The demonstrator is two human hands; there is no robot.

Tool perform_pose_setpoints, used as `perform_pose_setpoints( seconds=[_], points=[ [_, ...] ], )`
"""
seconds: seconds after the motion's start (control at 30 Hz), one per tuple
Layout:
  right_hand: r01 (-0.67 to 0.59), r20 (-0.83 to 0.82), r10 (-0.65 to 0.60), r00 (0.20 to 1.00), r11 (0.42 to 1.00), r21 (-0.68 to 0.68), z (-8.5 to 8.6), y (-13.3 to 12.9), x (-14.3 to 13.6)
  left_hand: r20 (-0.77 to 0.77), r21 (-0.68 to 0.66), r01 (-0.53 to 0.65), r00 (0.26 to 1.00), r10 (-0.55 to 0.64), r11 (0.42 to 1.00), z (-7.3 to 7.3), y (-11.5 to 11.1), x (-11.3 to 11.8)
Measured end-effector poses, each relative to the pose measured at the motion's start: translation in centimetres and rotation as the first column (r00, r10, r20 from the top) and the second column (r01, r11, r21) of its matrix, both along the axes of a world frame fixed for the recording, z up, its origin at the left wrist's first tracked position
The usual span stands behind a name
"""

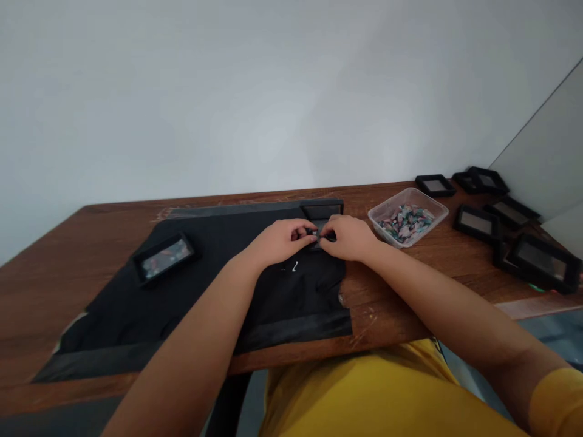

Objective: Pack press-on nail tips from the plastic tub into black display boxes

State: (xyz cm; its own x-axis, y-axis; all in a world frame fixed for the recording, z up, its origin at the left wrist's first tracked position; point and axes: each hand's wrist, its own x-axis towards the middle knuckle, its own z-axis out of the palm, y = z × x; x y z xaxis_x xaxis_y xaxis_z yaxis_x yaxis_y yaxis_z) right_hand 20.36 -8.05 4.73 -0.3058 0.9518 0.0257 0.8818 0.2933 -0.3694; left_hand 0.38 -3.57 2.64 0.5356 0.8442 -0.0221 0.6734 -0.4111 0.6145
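Note:
My left hand (291,238) and my right hand (346,235) meet over the right part of a black mat (214,243). The fingers of both are pinched together, their tips almost touching. Whatever small piece lies between them is too hidden to name. Just behind and beneath the fingers is an open black box with a window lid (322,210), its lid tilted up at the back. A small white piece (295,266) rests on the mat below my left hand.
Left on the mat lies a black windowed box (164,260) with pale pieces inside. A clear plastic tub (410,237) of colourful small packets stands right of my hands. Several black windowed boxes (478,221) lie at the table's right end. A wall (255,103) borders the back edge.

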Motion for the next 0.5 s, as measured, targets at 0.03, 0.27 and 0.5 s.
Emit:
perform_pose_setpoints(
  seconds=[0.03,0.27,0.5],
  points=[
    [0.009,-0.007,-0.009,1.000,1.000,0.003,-0.10,0.11,-0.02,-0.003,0.002,0.002,1.000,-0.002,1.000,-0.02,0.03,-0.03],
    [0.035,-0.047,-0.034,0.998,0.999,0.020,-0.91,0.64,0.00,0.004,0.023,0.012,1.000,-0.012,1.000,-0.19,0.06,-0.03],
    [0.044,-0.063,-0.044,0.997,0.999,0.001,-0.86,0.47,0.03,-0.005,0.023,0.011,1.000,-0.011,1.000,-0.07,-0.07,0.04]
  ],
)
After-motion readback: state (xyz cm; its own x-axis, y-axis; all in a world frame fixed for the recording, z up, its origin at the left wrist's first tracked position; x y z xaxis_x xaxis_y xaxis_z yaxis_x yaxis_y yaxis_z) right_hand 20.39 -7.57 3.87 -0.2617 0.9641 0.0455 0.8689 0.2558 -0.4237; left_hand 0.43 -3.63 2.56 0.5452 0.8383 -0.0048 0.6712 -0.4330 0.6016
